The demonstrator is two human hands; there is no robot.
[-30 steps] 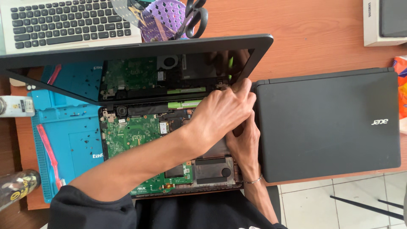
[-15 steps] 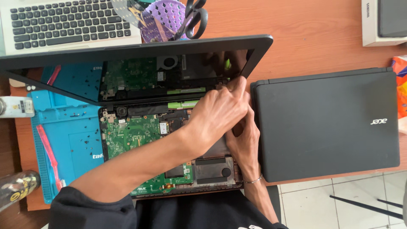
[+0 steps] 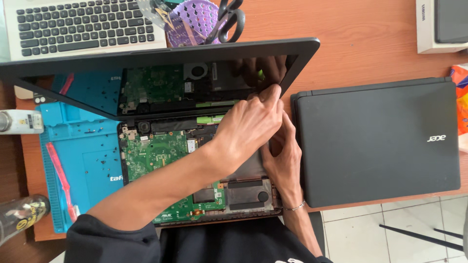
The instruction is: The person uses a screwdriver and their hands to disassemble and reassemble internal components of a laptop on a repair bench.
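Still both hands: left hand (image 3: 248, 129) over right hand (image 3: 284, 156); opened laptop (image 3: 161, 151) unmoved.

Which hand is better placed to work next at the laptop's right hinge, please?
Probably left: the left hand touches the hinge corner; the right hand lies lower, partly beneath it.

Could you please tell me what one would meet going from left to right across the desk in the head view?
White bottle → blue repair mat → green circuit board → left hand → closed black laptop
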